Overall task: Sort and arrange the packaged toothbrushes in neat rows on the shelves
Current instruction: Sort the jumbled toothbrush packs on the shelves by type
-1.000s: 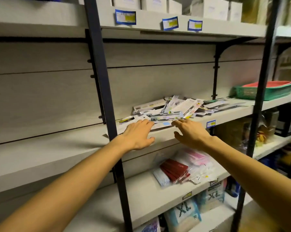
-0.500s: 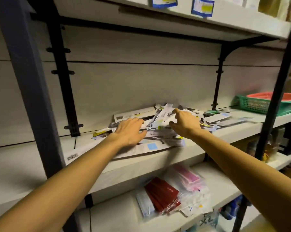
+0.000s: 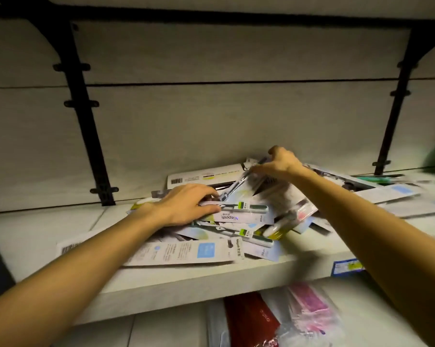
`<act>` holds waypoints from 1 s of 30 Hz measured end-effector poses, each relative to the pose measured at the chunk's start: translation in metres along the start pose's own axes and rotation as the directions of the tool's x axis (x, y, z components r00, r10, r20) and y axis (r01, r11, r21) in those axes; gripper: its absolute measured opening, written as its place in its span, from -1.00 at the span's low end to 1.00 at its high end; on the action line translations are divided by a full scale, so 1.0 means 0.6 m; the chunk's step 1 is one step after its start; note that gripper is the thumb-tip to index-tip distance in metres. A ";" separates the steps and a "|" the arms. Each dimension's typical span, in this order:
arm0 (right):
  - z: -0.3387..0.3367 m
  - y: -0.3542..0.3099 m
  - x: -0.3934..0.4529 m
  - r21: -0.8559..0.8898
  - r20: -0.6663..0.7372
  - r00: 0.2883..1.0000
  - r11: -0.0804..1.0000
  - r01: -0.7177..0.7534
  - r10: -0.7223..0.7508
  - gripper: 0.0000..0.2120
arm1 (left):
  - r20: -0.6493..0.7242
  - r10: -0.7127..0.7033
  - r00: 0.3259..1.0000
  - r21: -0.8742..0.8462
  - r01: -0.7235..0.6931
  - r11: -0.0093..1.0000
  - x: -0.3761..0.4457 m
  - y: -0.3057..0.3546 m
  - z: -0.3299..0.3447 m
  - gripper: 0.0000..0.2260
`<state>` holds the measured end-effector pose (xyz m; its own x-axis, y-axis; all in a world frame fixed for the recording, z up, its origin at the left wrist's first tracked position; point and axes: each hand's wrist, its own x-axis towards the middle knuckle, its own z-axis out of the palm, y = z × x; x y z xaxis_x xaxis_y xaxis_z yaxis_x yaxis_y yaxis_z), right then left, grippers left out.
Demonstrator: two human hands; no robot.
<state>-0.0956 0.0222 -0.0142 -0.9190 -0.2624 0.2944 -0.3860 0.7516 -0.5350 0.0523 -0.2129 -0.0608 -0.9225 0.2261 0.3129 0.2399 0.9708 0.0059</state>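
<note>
place: shop stockroom | evidence: bracketed shelf [image 3: 211, 276] with price label [image 3: 346, 266], heaped packaged toothbrushes [image 3: 236, 216]

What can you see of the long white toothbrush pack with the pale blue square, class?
The long white cardboard toothbrush pack with a pale blue square lies flat at the white shelf's front edge, lowest in the heap. It carries small print and a side logo. Other packs overlap its far edge; the left forearm crosses above its left end. Neither hand touches it.

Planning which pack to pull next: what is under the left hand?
The left hand rests on the heap of toothbrush packs, fingers on a Niepoth pack. More packs lie beneath; how many it covers cannot be seen.
</note>
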 end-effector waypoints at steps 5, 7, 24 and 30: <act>0.000 0.020 0.043 0.283 0.044 0.999 0.959 0.003 -0.016 -0.49 | -0.110 -0.039 0.993 -0.038 0.035 0.999 0.003 0.001 0.013 -0.57; -0.011 0.027 0.056 0.380 0.033 0.999 0.925 0.023 -0.038 -0.62 | -0.146 -0.076 0.986 -0.134 0.057 0.989 0.012 0.007 0.017 -0.60; -0.118 0.073 0.055 0.878 -0.168 0.980 0.468 0.099 0.109 -0.67 | -0.326 -0.486 0.811 -0.726 0.115 0.678 0.122 0.075 0.017 -0.85; -0.137 0.074 0.046 0.986 -0.123 0.971 0.136 0.096 0.205 -0.78 | -0.290 -0.613 0.735 -0.867 0.070 0.494 0.144 0.097 -0.023 -0.77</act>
<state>-0.1314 0.0982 0.0349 -0.9615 -0.0267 0.2735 -0.2204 -0.5194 -0.8256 -0.0093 -0.1377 -0.0202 -0.7372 -0.4526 0.5018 0.3163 0.4251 0.8481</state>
